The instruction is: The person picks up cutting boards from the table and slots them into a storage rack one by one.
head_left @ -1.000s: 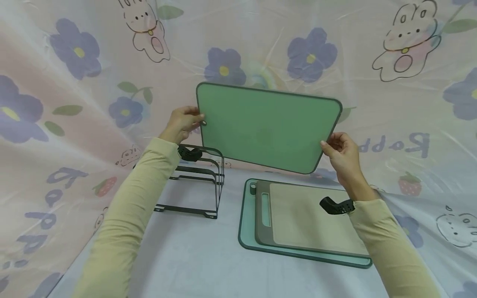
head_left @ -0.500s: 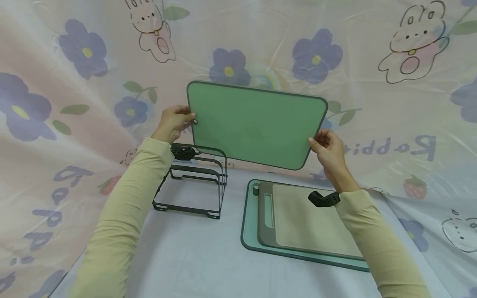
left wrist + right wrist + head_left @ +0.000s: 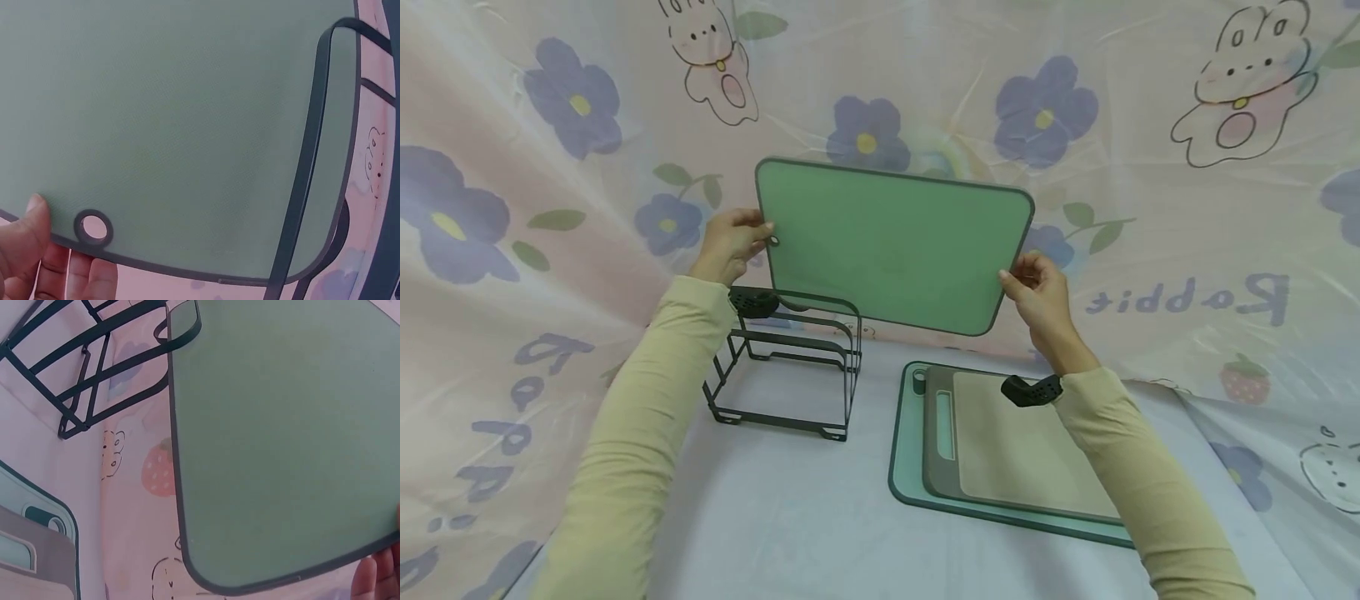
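Observation:
A green cutting board (image 3: pixel 895 246) with a dark rim is held up, face toward me, between both hands. My left hand (image 3: pixel 730 242) pinches its left edge beside the small ringed hole (image 3: pixel 94 227), thumb on the front and fingers behind. On the opposite edge, low down, my right hand (image 3: pixel 1041 292) grips with the thumb in front. The board's lower left part is behind the tall rear hoop of a black wire rack (image 3: pixel 786 342), which stands on the table; in the left wrist view the hoop's bar (image 3: pixel 306 156) crosses in front of the board.
Right of the rack, a beige board with a grey handle end (image 3: pixel 936 433) lies on a larger teal board (image 3: pixel 906 467). My right forearm (image 3: pixel 1142 467) covers their right side. A printed curtain (image 3: pixel 1135 125) rises behind the white table (image 3: pixel 790 517).
Both hands have carried the green board to the left, so more of it overlaps the rack. The grip of each hand stays the same. The rack and the lying boards stay put.

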Motion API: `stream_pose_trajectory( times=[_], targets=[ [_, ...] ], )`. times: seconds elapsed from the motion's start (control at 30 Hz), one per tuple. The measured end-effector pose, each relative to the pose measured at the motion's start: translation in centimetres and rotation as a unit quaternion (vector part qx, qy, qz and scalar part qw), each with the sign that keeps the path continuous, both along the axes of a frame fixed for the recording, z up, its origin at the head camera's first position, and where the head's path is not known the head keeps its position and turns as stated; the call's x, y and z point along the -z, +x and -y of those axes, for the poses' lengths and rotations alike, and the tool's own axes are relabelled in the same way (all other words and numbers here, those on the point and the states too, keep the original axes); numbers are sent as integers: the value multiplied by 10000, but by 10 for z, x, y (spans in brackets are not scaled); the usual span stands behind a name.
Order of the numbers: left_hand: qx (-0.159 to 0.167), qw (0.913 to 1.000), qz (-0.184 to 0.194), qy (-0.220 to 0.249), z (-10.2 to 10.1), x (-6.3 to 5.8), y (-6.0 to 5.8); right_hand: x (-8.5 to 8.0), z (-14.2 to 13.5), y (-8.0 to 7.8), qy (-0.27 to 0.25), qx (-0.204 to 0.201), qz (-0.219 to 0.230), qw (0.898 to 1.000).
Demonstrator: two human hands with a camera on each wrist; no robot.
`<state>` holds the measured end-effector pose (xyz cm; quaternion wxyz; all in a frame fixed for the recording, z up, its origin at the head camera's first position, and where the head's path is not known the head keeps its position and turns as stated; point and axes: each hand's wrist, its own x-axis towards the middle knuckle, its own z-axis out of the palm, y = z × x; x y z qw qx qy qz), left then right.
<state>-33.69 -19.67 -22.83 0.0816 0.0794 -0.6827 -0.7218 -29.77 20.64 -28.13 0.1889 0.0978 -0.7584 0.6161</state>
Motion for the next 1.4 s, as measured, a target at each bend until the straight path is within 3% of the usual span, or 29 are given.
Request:
stream_pose_trajectory(
  times=[0.6, 0.9, 1.2, 1.4],
  targets=[
    [81, 9988, -50, 486, 34, 0, 2, 1, 33, -12, 55, -32, 117, 9999],
    [97, 9991, -54, 421, 56, 6, 4, 5, 55, -17, 67, -66, 250, 9996],
    [-392, 9971, -170, 631, 67, 13, 6, 10, 74, -22, 77, -39, 247, 9997],
    [-501, 9959, -224, 712, 74, 20, 7, 14, 82, -24, 110, -103, 359, 9992]
  ],
)
